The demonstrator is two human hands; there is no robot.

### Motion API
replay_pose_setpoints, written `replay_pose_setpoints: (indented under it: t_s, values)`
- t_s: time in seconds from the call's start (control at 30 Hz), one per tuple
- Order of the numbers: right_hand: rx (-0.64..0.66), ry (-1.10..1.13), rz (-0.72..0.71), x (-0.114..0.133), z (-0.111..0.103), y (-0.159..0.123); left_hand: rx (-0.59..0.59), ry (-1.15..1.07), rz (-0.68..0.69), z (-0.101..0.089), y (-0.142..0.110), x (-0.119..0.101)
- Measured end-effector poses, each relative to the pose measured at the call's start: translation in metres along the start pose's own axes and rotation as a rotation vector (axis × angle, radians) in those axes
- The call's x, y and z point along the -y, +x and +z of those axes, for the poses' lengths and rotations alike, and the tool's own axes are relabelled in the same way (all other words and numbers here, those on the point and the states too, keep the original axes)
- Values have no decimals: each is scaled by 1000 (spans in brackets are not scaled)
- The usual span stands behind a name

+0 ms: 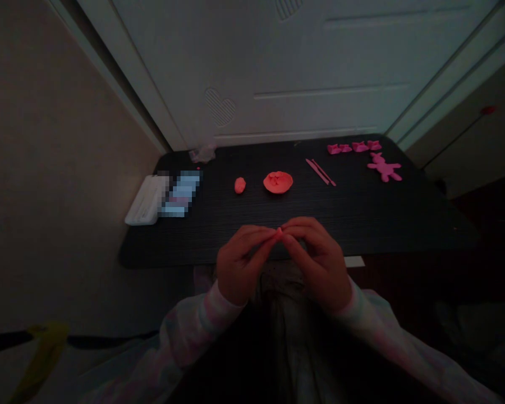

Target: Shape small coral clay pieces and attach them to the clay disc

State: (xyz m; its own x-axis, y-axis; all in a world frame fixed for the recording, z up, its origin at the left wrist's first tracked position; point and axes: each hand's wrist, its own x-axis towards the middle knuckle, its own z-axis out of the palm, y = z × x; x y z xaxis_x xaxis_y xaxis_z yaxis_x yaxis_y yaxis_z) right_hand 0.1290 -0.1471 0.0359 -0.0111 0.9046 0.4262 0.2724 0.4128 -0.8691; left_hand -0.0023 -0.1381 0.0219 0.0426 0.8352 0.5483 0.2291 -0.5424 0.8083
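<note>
My left hand (240, 262) and my right hand (317, 259) meet at their fingertips over the near edge of a black table (362, 224). Both pinch a tiny orange-red bit of clay (279, 231) between thumbs and forefingers. Farther back on the table lies a flat round orange clay disc (278, 182) with small shaped pieces on top. To the left of the disc rests a small orange clay lump (239, 185).
Two thin pink modelling sticks (320, 171) lie right of the disc. A pink figure-shaped cutter (384, 167) and several small pink moulds (353, 147) sit at the back right. A white box (146, 200) and crumpled clear wrap (202, 152) lie at the left. A white door (303, 67) stands behind.
</note>
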Motion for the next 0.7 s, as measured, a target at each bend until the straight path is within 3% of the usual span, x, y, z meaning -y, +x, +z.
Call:
replay_pose_setpoints:
  t_s: [0.2, 0.47, 0.7]
  values:
    - [2, 48, 56, -2, -2, 0, -11, -82, -187, 1, 1, 3]
    - [10, 88, 171, -4, 1, 3, 53, 27, -6, -1, 1, 3]
    - [27, 85, 102, -1, -2, 4, 5, -12, -140, 0, 1, 2]
